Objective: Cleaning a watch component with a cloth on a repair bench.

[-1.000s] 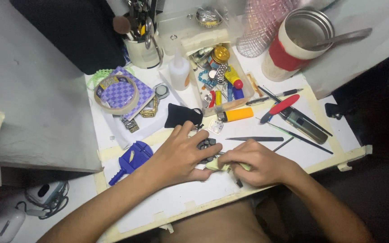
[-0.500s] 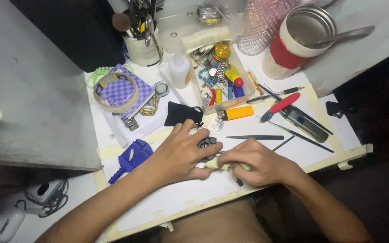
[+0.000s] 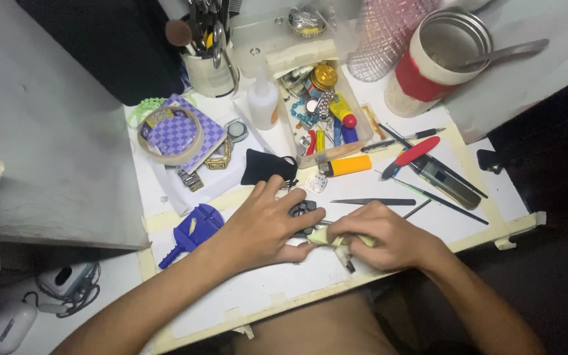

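Note:
My left hand (image 3: 264, 227) lies flat over a small dark watch-like piece (image 3: 302, 210) on the white work board (image 3: 258, 289), fingers pressing on it. My right hand (image 3: 379, 235) is closed around a pale yellowish cloth or putty (image 3: 323, 236) and a thin dark tool whose tip (image 3: 348, 264) pokes out below the fist. The two hands meet at the dark piece. Most of that piece is hidden under my fingers.
Tweezers (image 3: 373, 202), an orange lighter (image 3: 346, 165), a red-handled tool (image 3: 410, 156) and pens lie beyond my hands. A blue plastic holder (image 3: 192, 230), a tape roll (image 3: 169, 135), a black pouch (image 3: 267, 167), a parts tray (image 3: 356, 125), a glue bottle (image 3: 262, 102) and a red-banded cup (image 3: 438, 62) stand further back.
Both hands stay over the dark piece with only slight finger shifts. The view has barely moved.

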